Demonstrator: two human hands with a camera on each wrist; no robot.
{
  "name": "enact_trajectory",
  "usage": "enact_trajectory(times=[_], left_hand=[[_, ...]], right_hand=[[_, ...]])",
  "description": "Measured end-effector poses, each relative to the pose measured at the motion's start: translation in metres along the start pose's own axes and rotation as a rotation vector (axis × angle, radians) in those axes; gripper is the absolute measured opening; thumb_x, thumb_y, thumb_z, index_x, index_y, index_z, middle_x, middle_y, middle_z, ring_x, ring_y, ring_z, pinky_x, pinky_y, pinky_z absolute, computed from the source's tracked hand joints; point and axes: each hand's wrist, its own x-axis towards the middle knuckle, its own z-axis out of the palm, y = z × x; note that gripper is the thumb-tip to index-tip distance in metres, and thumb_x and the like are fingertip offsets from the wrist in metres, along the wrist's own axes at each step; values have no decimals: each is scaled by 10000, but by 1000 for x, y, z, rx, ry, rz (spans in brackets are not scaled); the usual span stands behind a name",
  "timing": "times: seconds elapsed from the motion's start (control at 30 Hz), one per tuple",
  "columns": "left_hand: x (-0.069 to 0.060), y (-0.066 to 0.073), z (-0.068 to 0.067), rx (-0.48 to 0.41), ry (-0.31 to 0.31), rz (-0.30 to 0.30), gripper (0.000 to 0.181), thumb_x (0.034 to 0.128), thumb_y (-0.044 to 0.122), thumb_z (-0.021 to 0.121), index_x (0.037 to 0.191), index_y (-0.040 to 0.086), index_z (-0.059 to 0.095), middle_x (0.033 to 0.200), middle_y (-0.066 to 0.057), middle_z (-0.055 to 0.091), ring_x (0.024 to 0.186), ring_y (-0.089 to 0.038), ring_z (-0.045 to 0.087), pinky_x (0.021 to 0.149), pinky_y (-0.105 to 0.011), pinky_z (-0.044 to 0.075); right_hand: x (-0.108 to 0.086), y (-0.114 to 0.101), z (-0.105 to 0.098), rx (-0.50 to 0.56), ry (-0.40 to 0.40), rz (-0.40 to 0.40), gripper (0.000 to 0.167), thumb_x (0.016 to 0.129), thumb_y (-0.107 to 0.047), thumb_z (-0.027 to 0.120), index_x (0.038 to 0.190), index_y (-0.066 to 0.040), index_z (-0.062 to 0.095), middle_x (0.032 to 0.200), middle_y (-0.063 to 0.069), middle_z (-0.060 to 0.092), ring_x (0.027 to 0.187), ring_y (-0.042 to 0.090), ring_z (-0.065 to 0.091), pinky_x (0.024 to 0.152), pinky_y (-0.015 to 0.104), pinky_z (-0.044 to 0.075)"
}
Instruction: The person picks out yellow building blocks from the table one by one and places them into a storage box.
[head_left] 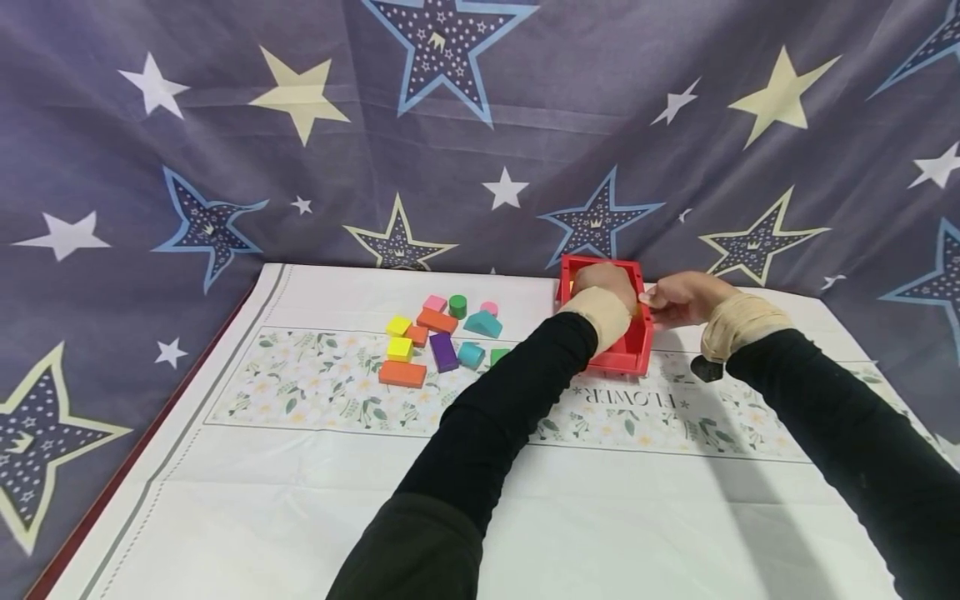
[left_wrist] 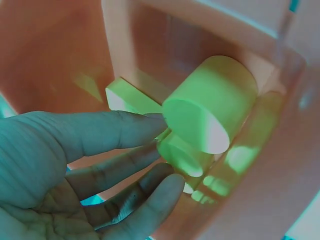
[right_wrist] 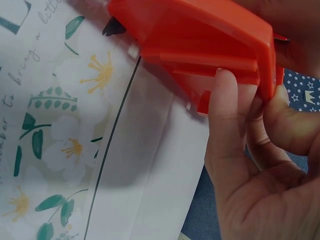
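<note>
A red plastic box (head_left: pixel 621 360) stands at the back of the table, right of centre. My left hand (head_left: pixel 603 283) reaches down inside it. In the left wrist view, the fingertips (left_wrist: pixel 172 187) of that hand are beside a large yellow-green cylinder block (left_wrist: pixel 215 100), barely touching it, not wrapped round it. Below lies a smaller cylinder block (left_wrist: pixel 182 155), and behind the thumb a flat block (left_wrist: pixel 131 97). My right hand (head_left: pixel 686 298) grips the box's right wall between thumb and fingers; the right wrist view shows the box's outer wall (right_wrist: pixel 205 45) there.
Several coloured blocks lie left of the box, among them a purple block (head_left: pixel 444 352), an orange block (head_left: pixel 402 374), a teal triangle block (head_left: pixel 483 324) and a green cylinder (head_left: pixel 457 306). A star-patterned cloth (head_left: pixel 315 200) hangs behind the white tablecloth (head_left: pixel 247 492).
</note>
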Motion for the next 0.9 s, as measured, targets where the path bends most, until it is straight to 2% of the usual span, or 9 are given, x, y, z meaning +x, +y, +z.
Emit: enact_trajectory(times=[0.1,0.27,0.53,0.73,0.9], left_hand=[[-3,1,-3,31,17,21,341,966,431,607,1284,330,682,1185,161,712,910,-81,691,764,-319,597],[-12,-2,-9,46,42,58,300,987,413,587,1260,347,693,1166,160,717,911,-75,686,774,-309,596],[-26,-12,-22,59,96,131,280,987,388,589,1236,344,709,1171,153,714,930,-64,678,780,-311,602],[-29,-27,-31,-14,128,167,307,1002,374,566,1278,332,693,1216,121,717,992,-79,691,804,-326,605],[-34,-47,-41,8,178,215,321,1003,335,574,1307,297,671,1234,92,709,1026,-82,684,830,-294,595]], right_hand=[[-1,0,0,5,-2,-6,39,1035,-28,405,1025,-30,443,750,-23,565,679,63,604,722,234,578],[-1,0,0,14,-8,-12,131,962,48,355,1036,-39,419,743,-31,574,673,59,606,717,224,575],[0,1,0,13,-14,-4,103,989,32,366,1034,-43,420,730,-41,588,673,53,609,709,220,578],[0,0,1,-2,-21,-1,66,1060,-64,415,1033,-26,462,748,-33,602,684,56,611,718,224,583],[0,0,0,-6,-12,8,72,1061,-79,415,1077,-10,428,759,-26,610,686,62,610,716,227,586]])
